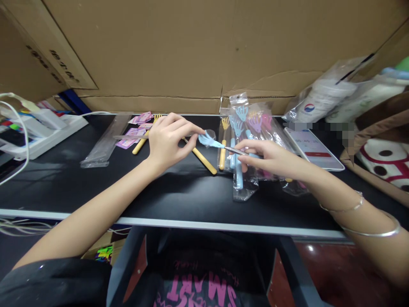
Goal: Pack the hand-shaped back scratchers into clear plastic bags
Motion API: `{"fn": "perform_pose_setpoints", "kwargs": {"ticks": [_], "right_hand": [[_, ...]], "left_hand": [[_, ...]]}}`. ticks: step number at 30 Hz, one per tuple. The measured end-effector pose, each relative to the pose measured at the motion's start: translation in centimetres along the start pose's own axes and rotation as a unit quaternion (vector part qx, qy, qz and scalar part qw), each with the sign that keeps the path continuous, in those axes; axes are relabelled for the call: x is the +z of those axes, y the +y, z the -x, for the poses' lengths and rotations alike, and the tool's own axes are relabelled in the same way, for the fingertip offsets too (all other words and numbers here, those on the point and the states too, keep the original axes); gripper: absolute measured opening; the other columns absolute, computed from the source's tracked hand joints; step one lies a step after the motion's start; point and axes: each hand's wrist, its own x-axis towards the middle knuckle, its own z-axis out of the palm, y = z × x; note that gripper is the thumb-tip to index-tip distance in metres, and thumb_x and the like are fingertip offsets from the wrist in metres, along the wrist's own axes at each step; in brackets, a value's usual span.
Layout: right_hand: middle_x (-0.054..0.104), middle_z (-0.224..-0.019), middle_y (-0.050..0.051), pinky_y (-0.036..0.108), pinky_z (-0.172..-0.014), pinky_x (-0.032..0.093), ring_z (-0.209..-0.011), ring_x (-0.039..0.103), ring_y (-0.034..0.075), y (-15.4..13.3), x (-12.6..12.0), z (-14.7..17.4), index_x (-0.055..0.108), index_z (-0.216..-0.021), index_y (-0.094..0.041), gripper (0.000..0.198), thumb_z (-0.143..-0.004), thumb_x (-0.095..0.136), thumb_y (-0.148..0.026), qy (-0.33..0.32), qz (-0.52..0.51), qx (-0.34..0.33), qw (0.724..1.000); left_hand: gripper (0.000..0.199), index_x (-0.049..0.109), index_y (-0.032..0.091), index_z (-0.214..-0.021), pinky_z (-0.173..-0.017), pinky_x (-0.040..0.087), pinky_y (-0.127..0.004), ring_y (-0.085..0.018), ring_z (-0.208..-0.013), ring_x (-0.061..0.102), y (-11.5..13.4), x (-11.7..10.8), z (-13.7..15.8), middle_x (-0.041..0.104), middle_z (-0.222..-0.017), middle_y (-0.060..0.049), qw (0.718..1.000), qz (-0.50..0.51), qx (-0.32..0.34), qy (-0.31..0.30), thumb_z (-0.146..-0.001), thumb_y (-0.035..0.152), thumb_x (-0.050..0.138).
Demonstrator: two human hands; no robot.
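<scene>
My right hand (263,155) is closed round the metal shaft of a blue back scratcher (212,141), its claw head pointing left. My left hand (171,138) pinches a thin clear plastic bag (128,137) between thumb and fingers. The claw head is at the bag's mouth, by the left fingertips; how far inside it sits, I cannot tell. Beneath and beside my left hand lie a yellow back scratcher (204,161) and another yellow handle (139,146). Several bagged back scratchers (238,168) in blue, yellow, purple and pink lie under and behind my right hand.
Clear empty bags (104,143) and pink-purple cards (129,138) lie left on the black table (179,200). A white power strip (47,136) with cables is further left. At right are a phone (315,149), a bagged cup (329,100) and a brown bag (367,119). Cardboard (191,51) walls the back.
</scene>
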Motion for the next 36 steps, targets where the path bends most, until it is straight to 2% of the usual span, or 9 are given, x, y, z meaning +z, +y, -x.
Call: {"fn": "perform_pose_setpoints", "kwargs": {"ticks": [7,13,17,28,31,36], "right_hand": [[0.068,-0.070,-0.002,0.025,-0.056,0.037,-0.051,0.051,0.009,0.3,0.4,-0.2,0.058,-0.103,-0.019,0.030,-0.090,0.050,-0.044,-0.011,-0.010,-0.001,1.000],[0.068,-0.070,-0.001,0.025,-0.058,0.037,-0.052,0.051,0.009,0.2,0.6,-0.1,0.059,-0.103,-0.018,0.030,-0.090,0.050,-0.043,-0.018,-0.004,-0.011,1.000],[0.068,-0.070,-0.002,0.025,-0.059,0.037,-0.051,0.051,0.009,-0.1,0.5,0.0,0.059,-0.103,-0.019,0.028,-0.090,0.050,-0.042,-0.015,-0.003,-0.010,1.000],[0.067,-0.072,-0.002,0.024,-0.059,0.040,-0.054,0.054,0.008,0.3,0.1,0.0,0.060,-0.103,-0.018,0.029,-0.091,0.050,-0.042,-0.006,0.026,-0.016,1.000],[0.068,-0.073,-0.001,0.023,-0.059,0.041,-0.057,0.057,0.009,0.3,0.2,0.0,0.061,-0.103,-0.018,0.029,-0.090,0.050,-0.042,0.003,0.039,-0.013,0.999],[0.068,-0.077,0.001,0.023,-0.051,0.042,-0.052,0.057,0.009,0.7,0.2,0.0,0.062,-0.104,-0.019,0.034,-0.089,0.049,-0.046,-0.012,0.035,0.020,0.999]], "left_hand": [[0.018,0.066,0.022,-0.081,-0.079,0.044,-0.033,-0.018,-0.085,0.060,0.4,0.0,0.1,0.071,-0.085,0.000,0.999,0.039,-0.022,0.004,-0.084,0.021,0.049],[0.018,0.064,0.021,-0.075,-0.070,0.043,-0.030,-0.016,-0.074,0.058,0.6,0.2,0.1,0.068,-0.077,0.002,0.999,0.035,-0.023,0.012,-0.079,0.017,0.048],[0.020,0.065,0.022,-0.077,-0.066,0.041,-0.029,-0.015,-0.072,0.056,0.7,0.2,0.2,0.066,-0.074,0.002,0.999,0.031,-0.021,0.006,-0.077,0.013,0.047],[0.027,0.068,0.023,-0.091,-0.065,0.041,-0.025,-0.014,-0.081,0.060,0.9,0.7,0.4,0.068,-0.088,0.003,1.000,0.013,0.019,-0.018,-0.076,0.010,0.051],[0.024,0.068,0.023,-0.091,-0.065,0.042,-0.024,-0.013,-0.083,0.061,1.0,0.7,0.5,0.069,-0.091,0.002,0.999,0.010,0.034,-0.019,-0.078,0.012,0.052],[0.022,0.071,0.024,-0.086,-0.064,0.042,-0.023,-0.013,-0.081,0.061,1.1,0.5,0.5,0.070,-0.094,0.002,0.998,0.022,0.051,-0.017,-0.080,0.013,0.053]]}}
